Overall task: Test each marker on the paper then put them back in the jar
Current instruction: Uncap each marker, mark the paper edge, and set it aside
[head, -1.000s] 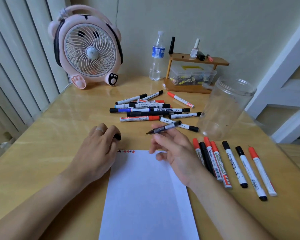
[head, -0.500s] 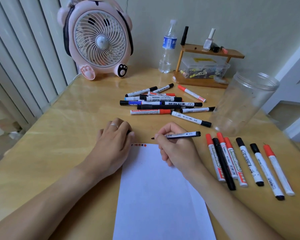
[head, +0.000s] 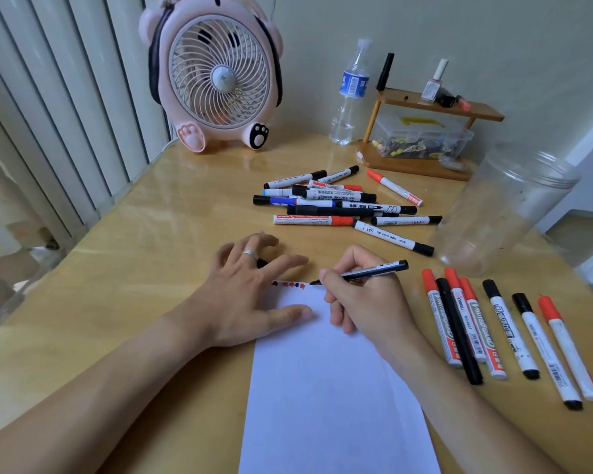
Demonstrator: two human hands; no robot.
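- The tabletop (head: 124, 275) carries everything I work with; a pink fan (head: 216, 77) stands at its far end, well apart from my hands.
- The paper (head: 332, 388) lies in front of me, mostly blank, with a short row of test marks (head: 290, 284) along its top edge.
- The jar (head: 500, 206) stands uncapped at the far right, and I see no markers in it.
- A loose pile of markers (head: 343, 203) lies beyond the paper; I judge these untested.
- A row of seven markers (head: 504, 333) lies just right of the paper, probably the ones already tried.
- My left hand (head: 250, 295) lies flat with fingers spread, thumb on the paper's top left corner, its grip released; something dark, perhaps a cap, peeks from under its fingers, but I cannot tell.
- My right hand (head: 363, 299) has its grip clenched on the black marker (head: 374, 270), tip at the paper's top edge beside the last mark.
- The step in hand is testing this marker. Next, I judge, comes a short stroke beside the others, then recapping and setting it with the row; the jar waits until all are tested.
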